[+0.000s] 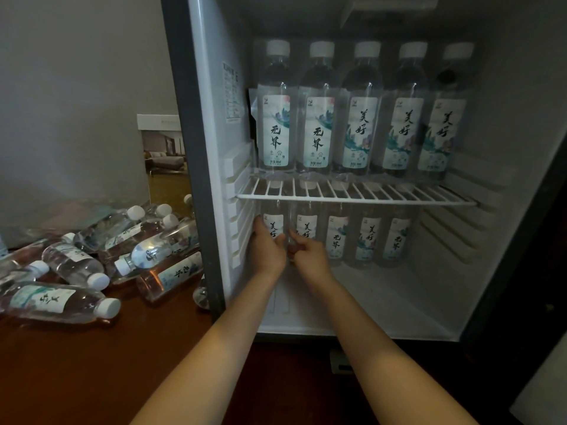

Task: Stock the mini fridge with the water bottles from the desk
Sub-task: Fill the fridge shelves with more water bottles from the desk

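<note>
The mini fridge (506, 210) stands open. On its white wire shelf (352, 199) several clear water bottles (359, 118) with white caps stand upright in a row. Below the shelf stands a second row of several bottles (366, 240). My left hand (265, 250) wraps around the leftmost lower bottle (274, 223). My right hand (310, 254) holds the bottle beside it (306, 225) low on its body. Both bottles are upright. Several more bottles (153, 246) lie on their sides on the brown desk (107, 363) to the left of the fridge.
A framed card with a room photo (164, 148) leans against the grey wall behind the lying bottles. The fridge's grey side edge (190, 148) separates the desk pile from the interior. The lower compartment's floor (383, 299) lies bare in front of the row.
</note>
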Action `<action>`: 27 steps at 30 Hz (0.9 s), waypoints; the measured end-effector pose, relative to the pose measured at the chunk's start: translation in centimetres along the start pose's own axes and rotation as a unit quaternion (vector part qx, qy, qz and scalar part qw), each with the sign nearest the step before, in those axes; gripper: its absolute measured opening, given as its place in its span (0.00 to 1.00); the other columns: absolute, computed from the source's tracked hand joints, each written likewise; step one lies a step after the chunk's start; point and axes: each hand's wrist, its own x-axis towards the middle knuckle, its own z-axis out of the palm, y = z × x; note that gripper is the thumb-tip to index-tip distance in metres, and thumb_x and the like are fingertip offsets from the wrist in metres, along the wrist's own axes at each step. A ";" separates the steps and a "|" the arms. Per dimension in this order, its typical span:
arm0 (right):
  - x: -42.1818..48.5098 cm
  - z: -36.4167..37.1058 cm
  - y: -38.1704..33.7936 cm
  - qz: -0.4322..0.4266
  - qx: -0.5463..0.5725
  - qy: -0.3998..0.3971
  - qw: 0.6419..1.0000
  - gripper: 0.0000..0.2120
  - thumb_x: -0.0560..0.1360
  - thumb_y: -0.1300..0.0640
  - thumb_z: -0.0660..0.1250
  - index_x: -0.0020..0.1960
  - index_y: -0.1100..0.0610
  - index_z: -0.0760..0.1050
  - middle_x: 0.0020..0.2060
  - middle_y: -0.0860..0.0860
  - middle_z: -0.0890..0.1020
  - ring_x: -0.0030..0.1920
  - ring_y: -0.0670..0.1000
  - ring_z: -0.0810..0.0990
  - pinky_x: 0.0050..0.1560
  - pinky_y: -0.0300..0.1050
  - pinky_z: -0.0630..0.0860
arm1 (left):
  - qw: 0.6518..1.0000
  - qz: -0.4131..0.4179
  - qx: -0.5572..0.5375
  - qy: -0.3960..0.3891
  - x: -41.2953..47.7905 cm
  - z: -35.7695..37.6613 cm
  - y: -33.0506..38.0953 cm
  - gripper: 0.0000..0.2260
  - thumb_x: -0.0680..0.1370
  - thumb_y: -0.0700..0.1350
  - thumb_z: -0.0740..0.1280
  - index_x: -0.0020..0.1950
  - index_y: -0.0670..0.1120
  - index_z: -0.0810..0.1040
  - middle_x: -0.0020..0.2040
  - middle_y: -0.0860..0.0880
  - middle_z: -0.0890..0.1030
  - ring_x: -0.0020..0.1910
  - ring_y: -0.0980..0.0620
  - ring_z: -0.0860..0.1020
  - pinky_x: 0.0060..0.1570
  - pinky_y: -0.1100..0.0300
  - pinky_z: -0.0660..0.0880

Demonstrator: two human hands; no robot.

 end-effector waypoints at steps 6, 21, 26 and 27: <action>0.0 -0.1 0.0 0.002 0.021 -0.015 1.000 0.22 0.75 0.70 0.58 0.67 0.57 0.72 0.57 0.57 0.81 0.58 0.56 0.78 0.63 0.58 0.72 | 0.999 -0.007 0.043 0.026 -0.5 0.0 0.5 0.19 0.77 0.40 0.65 0.66 0.43 0.66 0.63 0.42 0.76 0.61 0.42 0.75 0.53 0.56 0.70; -4.2 -1.4 -3.5 0.018 0.055 -0.027 0.998 0.24 0.73 0.75 0.56 0.67 0.62 0.69 0.57 0.59 0.78 0.55 0.53 0.78 0.54 0.37 0.73 | 0.990 0.006 0.097 -0.104 -3.6 -1.6 0.0 0.23 0.77 0.37 0.61 0.71 0.44 0.63 0.64 0.43 0.75 0.60 0.45 0.75 0.54 0.58 0.73; -7.3 -1.5 -4.8 0.053 0.070 -0.028 0.996 0.16 0.75 0.71 0.58 0.60 0.63 0.75 0.46 0.58 0.80 0.42 0.53 0.79 0.37 0.35 0.73 | 0.985 0.058 0.013 -0.163 -8.7 -4.2 -0.2 0.20 0.78 0.36 0.61 0.70 0.47 0.66 0.59 0.50 0.77 0.58 0.55 0.76 0.43 0.76 0.70; -8.0 -1.6 -5.0 0.058 0.067 -0.029 0.996 0.15 0.75 0.70 0.58 0.59 0.62 0.75 0.43 0.56 0.81 0.40 0.53 0.79 0.37 0.37 0.72 | 0.982 0.063 -0.019 -0.176 -9.8 -5.2 -0.4 0.21 0.78 0.36 0.61 0.69 0.49 0.65 0.58 0.52 0.77 0.57 0.59 0.75 0.46 0.77 0.70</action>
